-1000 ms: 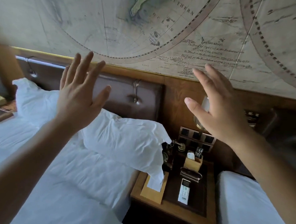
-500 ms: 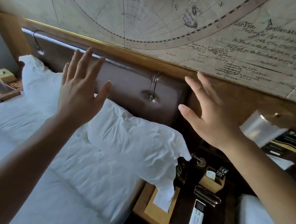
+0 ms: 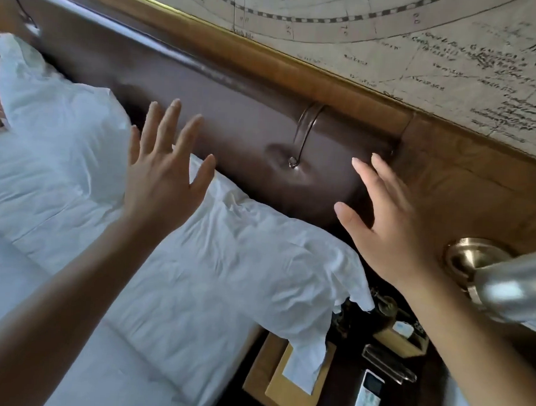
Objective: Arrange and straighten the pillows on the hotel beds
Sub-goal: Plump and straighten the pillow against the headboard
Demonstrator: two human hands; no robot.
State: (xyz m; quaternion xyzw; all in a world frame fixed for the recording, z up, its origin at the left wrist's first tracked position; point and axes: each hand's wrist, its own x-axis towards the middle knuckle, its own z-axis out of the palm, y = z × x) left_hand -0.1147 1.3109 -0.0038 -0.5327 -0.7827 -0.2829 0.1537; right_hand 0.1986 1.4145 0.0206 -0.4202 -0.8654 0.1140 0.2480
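Near pillow [image 3: 226, 262] against headboard [image 3: 234, 108]: soft, light, crumpled (corner overhangs nightstand). Left hand [image 3: 162, 178] and right hand [image 3: 392, 228] spread, holding nothing; best gripped at its ends.

Soft daylight, seemingly from the left, leaves the white pillows [image 3: 226, 262] bright and faintly bluish, while the nightstand [image 3: 261, 367] lies in deep shadow. A pale sheen streaks the leather headboard [image 3: 234, 108]. The brass lamp [image 3: 505, 277] at right is badly out of focus. Motion blur smears the map's [image 3: 454, 57] lettering, and the wide lens bends straight edges.
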